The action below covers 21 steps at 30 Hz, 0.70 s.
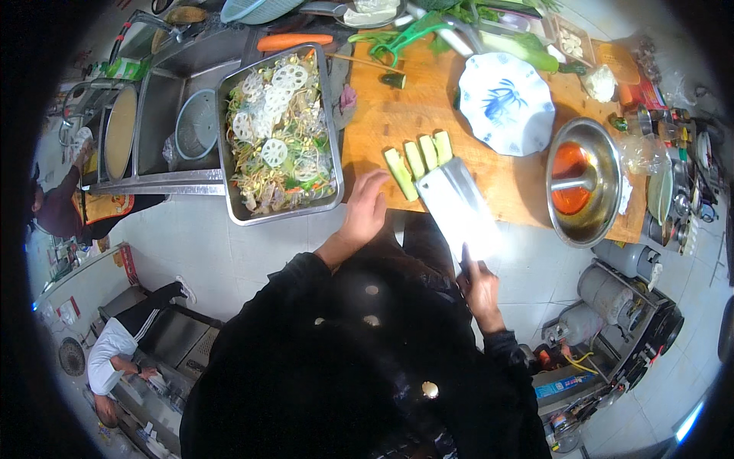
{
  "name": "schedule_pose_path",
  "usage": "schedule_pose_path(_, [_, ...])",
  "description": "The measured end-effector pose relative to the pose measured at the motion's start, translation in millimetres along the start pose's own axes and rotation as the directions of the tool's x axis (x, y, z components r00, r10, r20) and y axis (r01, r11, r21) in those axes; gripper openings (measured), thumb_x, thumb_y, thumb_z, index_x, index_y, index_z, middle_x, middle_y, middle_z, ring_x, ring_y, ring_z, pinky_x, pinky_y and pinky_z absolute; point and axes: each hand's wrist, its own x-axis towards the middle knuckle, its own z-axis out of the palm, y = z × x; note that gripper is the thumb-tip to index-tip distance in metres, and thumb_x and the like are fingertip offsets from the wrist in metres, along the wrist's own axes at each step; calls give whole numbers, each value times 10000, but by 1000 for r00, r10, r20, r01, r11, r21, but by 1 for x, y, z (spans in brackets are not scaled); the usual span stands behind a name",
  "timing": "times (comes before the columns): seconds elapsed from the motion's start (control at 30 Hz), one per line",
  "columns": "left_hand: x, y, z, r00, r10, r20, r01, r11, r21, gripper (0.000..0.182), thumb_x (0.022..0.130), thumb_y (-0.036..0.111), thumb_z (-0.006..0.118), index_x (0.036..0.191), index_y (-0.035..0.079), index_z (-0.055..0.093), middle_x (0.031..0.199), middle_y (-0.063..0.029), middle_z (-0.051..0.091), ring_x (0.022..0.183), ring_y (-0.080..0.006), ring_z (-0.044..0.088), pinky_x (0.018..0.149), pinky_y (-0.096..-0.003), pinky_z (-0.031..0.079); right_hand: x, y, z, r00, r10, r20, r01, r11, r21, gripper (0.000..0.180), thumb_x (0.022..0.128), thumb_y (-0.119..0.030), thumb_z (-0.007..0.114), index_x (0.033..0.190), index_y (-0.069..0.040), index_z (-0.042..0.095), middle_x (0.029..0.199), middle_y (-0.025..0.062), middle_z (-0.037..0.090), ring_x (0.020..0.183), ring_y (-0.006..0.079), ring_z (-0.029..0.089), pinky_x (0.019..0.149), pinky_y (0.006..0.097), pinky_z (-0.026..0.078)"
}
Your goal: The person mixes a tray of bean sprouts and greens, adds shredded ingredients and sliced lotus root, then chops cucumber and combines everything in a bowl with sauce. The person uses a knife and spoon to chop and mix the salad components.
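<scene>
My right hand (480,290) grips the handle of a cleaver (459,201), whose broad blade shines with glare. The blade's far end lies against several peeled-looking cucumber strips (429,152) on the wooden cutting board (395,115). One strip (401,174) lies apart from the others, on the left. Just left of it, at the board's near edge, is my left hand (367,203), empty, with thumb and fingers apart. Farther back on the board lies a short dark-green cucumber end (393,80).
Left stands a steel tray (338,178) of sliced lotus root, sprouts and noodles, beside a sink (157,123). A scalloped plate (507,103) and a steel bowl (610,172) with red oil stand right. A green peeler (413,37) lies behind. Two people (112,350) work leftward.
</scene>
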Motion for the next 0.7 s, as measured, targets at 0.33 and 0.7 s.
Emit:
schedule_pose_path(0.33, [70, 16, 42, 826, 436, 358, -533, 811, 242, 270, 796, 77, 595, 1049, -9, 636, 1170, -109, 589, 1189, -278, 497, 1052, -401, 396, 30, -76, -66, 945, 316, 82, -320, 843, 432, 429, 927, -69, 588, 1316, 29, 436, 675, 104, 541, 581, 152, 516, 575, 303, 467])
schedule_pose_path(0.7, [88, -6, 59, 773, 459, 438, -598, 757, 263, 302, 766, 111, 632, 1050, 8, 636, 1168, -117, 590, 1172, -285, 503, 1024, -390, 406, 43, -76, -46, 980, 187, -68, -160, 944, 290, 454, 890, -78, 627, 1297, 1, 441, 908, 293, 637, 806, 465, 634, 670, 463, 534])
